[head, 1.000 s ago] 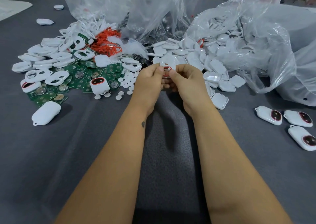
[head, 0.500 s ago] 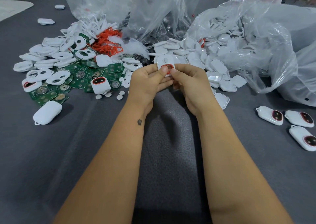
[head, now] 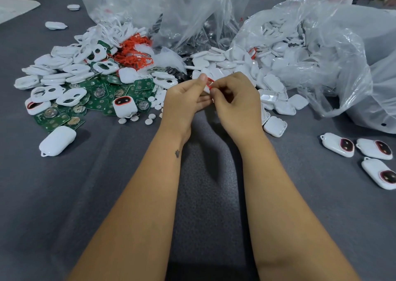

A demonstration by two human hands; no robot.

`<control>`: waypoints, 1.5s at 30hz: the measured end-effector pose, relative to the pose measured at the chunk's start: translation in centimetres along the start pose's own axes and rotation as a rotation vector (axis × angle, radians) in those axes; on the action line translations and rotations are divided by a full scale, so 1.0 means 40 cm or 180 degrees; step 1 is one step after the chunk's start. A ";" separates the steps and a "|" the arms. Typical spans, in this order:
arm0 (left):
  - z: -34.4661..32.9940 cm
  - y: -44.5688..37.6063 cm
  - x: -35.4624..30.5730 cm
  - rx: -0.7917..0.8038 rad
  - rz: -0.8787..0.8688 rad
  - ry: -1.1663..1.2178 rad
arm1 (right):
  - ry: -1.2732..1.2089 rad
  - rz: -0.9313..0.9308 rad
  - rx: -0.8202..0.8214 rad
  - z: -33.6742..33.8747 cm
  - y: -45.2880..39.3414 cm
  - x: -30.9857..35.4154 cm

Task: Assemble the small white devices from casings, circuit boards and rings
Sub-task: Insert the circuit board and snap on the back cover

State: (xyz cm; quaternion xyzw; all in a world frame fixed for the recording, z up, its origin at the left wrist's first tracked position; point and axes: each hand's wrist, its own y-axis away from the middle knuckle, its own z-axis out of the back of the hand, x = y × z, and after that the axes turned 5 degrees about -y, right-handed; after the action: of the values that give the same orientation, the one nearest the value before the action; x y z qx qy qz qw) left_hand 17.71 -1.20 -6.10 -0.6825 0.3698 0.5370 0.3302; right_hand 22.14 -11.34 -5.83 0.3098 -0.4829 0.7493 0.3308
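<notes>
A small white casing [head: 207, 88] with a red ring [head: 210, 81] at its face sits pinched between both hands, raised just above the table [head: 107, 195] near the middle of the view. The left hand [head: 184, 103] grips it from nine o'clock with the thumb up on top; the right hand [head: 235, 103] closes on it from three o'clock, fingertips curled at the ring. Most of the piece is hidden by the fingers.

The step in hand looks to be seating the ring into the casing's opening. The next move probably calls for pressing the ring evenly round its edge until it sits flush, then reaching for a circuit board.

Outward at ten o'clock lie the green circuit boards [head: 94, 103], with open white casing fronts [head: 70, 70] and a tangle of red rings [head: 135, 53] beyond them. A part-built device [head: 125, 107] stands at the boards' edge. At one o'clock, casing backs [head: 276, 107] spill from a clear plastic bag [head: 321, 55]. At three o'clock, well apart, three finished devices [head: 337, 144] lie on the table.
</notes>
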 end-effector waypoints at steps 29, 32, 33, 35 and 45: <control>0.002 -0.004 0.035 -0.0155 -0.0291 -0.0933 | 0.0410 -0.0001 0.0109 -0.011 0.002 -0.019; 0.002 -0.006 0.035 -0.0155 -0.0333 -0.1003 | 0.0321 -0.0129 0.0083 -0.010 0.002 -0.022; 0.002 -0.006 0.035 -0.0141 -0.0350 -0.1013 | 0.0290 -0.0175 0.0066 -0.010 0.002 -0.022; 0.004 -0.006 0.035 -0.0101 -0.0385 -0.0989 | 0.0270 -0.0216 0.0032 -0.008 0.002 -0.024; 0.000 0.000 0.026 -0.0038 -0.0325 -0.0726 | 0.0398 -0.0345 0.0064 -0.004 0.000 -0.013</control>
State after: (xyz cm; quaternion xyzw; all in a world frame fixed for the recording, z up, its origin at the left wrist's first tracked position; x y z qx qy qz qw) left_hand 17.88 -1.36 -7.11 -0.6369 0.2915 0.5958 0.3929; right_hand 22.42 -11.30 -6.31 0.2914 -0.4363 0.7530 0.3972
